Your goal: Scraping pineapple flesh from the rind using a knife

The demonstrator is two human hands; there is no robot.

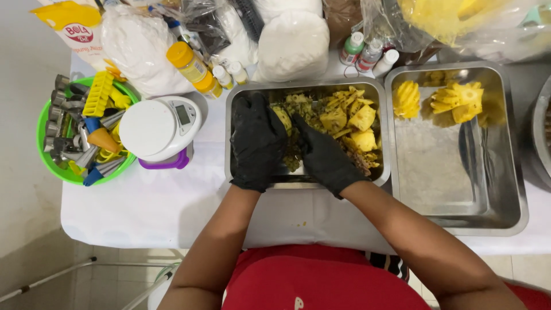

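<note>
A piece of pineapple (283, 117) is being held between two black-gloved hands over a steel tray (244, 97) on the white-covered counter (143, 201). The left hand (256, 140) is being kept cupped, fingers curled around the near side of the piece, while the right hand (324, 155) is being pressed in from the right with fingers pointing up and left toward it; whether a blade is being gripped there cannot be told. The piece is lying at the fingertips of both hands, just ahead of them, closer to the left palm, its long axis running away from the body. Peelings and yellow chunks (344, 123) are being piled just to the right of it in the same tray. Peeled pineapple pieces (442, 97) are being kept in a second steel tray (453, 201) further right, well apart from the hands. A white kitchen scale (158, 129) is standing to the left.
</note>
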